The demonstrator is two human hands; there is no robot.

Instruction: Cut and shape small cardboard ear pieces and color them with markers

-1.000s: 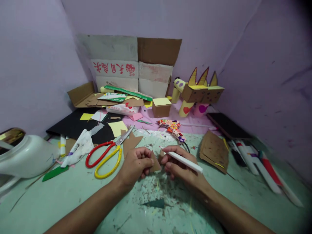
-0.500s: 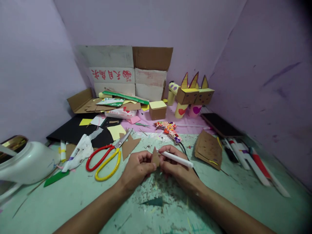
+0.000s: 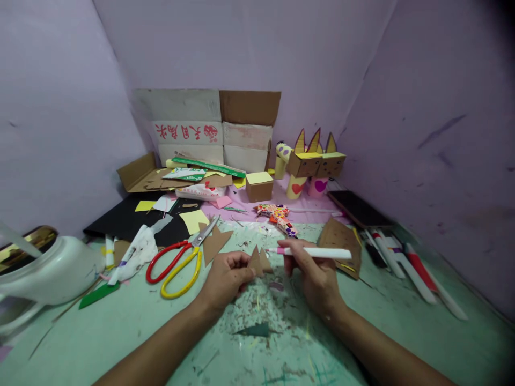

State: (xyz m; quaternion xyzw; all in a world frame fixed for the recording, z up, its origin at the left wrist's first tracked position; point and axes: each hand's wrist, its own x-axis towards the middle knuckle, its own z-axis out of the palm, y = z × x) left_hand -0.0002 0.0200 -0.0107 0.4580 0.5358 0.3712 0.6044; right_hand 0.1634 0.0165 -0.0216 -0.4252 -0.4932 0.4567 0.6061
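Left hand (image 3: 227, 281): grip narrow, thumb and fingers pinching pointed brown cardboard (image 3: 255, 262) over the tabletop (image 3: 132, 332); whether one piece or two cannot be told. Right hand (image 3: 316, 279): grip closed around a white marker (image 3: 325, 252), pink end directed at the cardboard and near it. Writing: large red Chinese characters on the carton panel (image 3: 185, 115) behind, not legible with certainty; print on the white-and-red packet (image 3: 197, 192) too small to read.

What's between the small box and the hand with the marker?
In the head view, a flowery glue gun lies between the small box and the right hand.
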